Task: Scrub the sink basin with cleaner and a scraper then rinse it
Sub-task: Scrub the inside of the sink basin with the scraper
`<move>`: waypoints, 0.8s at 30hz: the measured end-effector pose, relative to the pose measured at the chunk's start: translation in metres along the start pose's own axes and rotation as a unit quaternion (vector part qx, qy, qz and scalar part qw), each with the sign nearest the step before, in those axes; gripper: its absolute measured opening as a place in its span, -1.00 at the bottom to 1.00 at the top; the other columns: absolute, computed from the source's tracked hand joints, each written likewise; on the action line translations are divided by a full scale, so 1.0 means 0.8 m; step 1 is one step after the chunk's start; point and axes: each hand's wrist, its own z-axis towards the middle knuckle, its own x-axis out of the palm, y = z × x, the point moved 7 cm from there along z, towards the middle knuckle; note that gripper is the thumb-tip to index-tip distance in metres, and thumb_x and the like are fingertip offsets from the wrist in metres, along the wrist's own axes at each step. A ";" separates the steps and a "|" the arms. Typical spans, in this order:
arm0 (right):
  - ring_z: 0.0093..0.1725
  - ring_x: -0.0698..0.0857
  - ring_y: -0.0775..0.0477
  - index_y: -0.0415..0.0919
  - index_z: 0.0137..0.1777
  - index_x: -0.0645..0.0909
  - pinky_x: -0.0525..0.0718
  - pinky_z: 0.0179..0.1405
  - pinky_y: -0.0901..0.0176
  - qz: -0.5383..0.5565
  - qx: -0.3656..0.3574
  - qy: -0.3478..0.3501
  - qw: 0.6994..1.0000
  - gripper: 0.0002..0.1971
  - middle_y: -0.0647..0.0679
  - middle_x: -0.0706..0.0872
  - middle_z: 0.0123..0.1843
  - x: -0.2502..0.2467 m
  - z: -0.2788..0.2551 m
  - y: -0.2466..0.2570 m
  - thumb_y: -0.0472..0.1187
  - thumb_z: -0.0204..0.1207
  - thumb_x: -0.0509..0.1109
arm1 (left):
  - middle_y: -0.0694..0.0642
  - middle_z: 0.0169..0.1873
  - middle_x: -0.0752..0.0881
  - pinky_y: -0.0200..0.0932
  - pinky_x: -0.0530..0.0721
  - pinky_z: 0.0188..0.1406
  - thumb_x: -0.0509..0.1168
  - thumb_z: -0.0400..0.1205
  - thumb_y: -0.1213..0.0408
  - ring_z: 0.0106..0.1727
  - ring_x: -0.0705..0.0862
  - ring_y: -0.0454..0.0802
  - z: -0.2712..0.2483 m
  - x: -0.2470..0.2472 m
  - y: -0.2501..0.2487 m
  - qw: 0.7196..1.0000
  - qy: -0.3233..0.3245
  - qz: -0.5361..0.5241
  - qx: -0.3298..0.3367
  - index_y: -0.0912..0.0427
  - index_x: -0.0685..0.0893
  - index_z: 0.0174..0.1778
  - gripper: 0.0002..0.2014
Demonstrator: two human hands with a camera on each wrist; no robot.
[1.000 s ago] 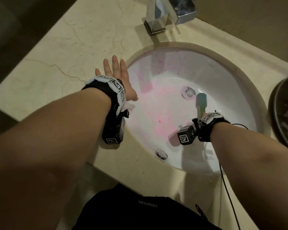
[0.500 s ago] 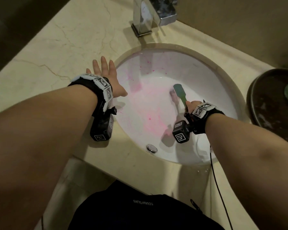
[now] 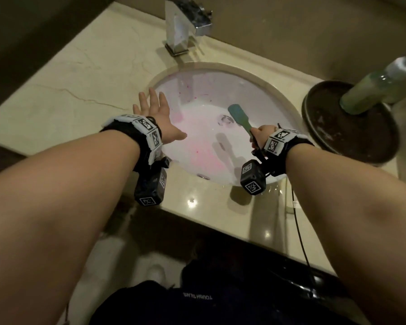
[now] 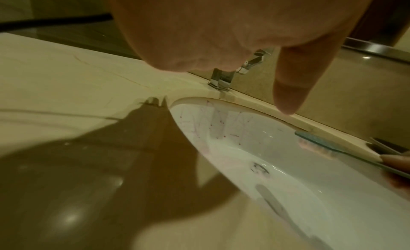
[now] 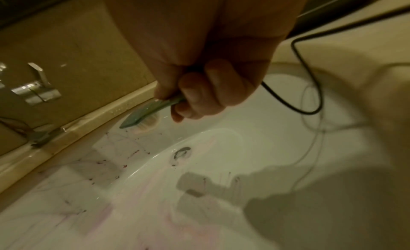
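The white oval sink basin (image 3: 256, 95) is smeared with pink cleaner (image 3: 204, 160) and dotted with red specks on its far wall. My right hand (image 3: 259, 134) grips the handle of a teal brush-like scraper (image 3: 238, 114), lifted above the basin near the drain (image 3: 225, 119); its pale bristles (image 5: 146, 126) face down. The scraper (image 4: 321, 143) hangs clear of the porcelain. My left hand (image 3: 155, 111) hovers flat with spread fingers over the basin's left rim, holding nothing.
A chrome faucet (image 3: 185, 24) stands behind the basin on the beige marble counter (image 3: 68, 90). A dark round tray (image 3: 347, 120) with a green bottle (image 3: 375, 87) sits at the right. A black cable (image 3: 300, 233) trails over the front edge.
My right hand lifted the scraper off the basin floor and drew it back toward the right. The head view shifted, bringing the tray and bottle into sight. The left hand stayed flat.
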 end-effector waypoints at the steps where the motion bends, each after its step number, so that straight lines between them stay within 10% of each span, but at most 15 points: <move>1: -0.43 0.48 0.12 -0.46 0.38 0.49 0.43 -0.49 0.36 -0.002 0.001 -0.002 1.000 -0.60 -0.13 0.62 -0.24 0.002 -0.010 -0.007 -0.19 0.72 0.09 | 0.21 0.59 -0.43 0.16 -0.32 0.60 0.35 0.53 -0.12 0.60 -0.42 0.23 -0.010 0.004 -0.002 1.000 0.005 0.000 0.011 0.20 -0.33 0.62 0.08; 9: -0.44 0.54 0.10 -0.42 0.28 0.57 0.49 -0.47 0.33 0.031 0.017 -0.007 0.999 -0.66 -0.01 0.56 -0.38 0.036 -0.050 -0.059 -0.20 0.68 0.16 | 0.22 0.60 -0.41 0.11 -0.33 0.58 0.33 0.53 -0.12 0.60 -0.42 0.22 -0.066 0.056 -0.004 0.997 0.040 0.003 0.067 0.22 -0.36 0.62 0.09; 15: -0.74 0.54 0.15 -0.28 -0.29 0.53 0.54 -0.71 0.41 0.160 -0.024 0.020 0.987 -0.65 -0.15 0.56 -0.38 0.054 -0.029 -0.024 -0.32 0.71 0.05 | 0.23 0.60 -0.40 0.12 -0.34 0.57 0.31 0.54 -0.13 0.60 -0.42 0.24 -0.067 0.070 -0.013 0.997 0.033 -0.059 0.039 0.22 -0.35 0.62 0.07; 20: -0.57 0.51 0.07 -0.23 -0.18 0.58 0.44 -0.77 0.48 0.107 -0.081 0.086 0.987 -0.72 -0.06 0.54 -0.40 0.062 0.008 0.000 -0.33 0.68 0.08 | 0.22 0.60 -0.41 0.11 -0.38 0.55 0.28 0.55 -0.16 0.60 -0.43 0.23 -0.051 0.078 -0.021 0.995 0.012 -0.102 -0.014 0.20 -0.34 0.62 0.04; 24: -0.46 0.49 -0.02 -0.13 -0.34 0.50 0.50 -0.44 0.27 0.064 -0.089 0.151 0.982 -0.69 -0.04 0.55 -0.40 0.084 0.036 -0.001 -0.06 0.64 0.23 | 0.21 0.59 -0.43 0.12 -0.43 0.53 0.26 0.54 -0.21 0.58 -0.47 0.22 -0.045 0.085 -0.025 0.994 -0.005 -0.101 -0.049 0.17 -0.35 0.62 0.05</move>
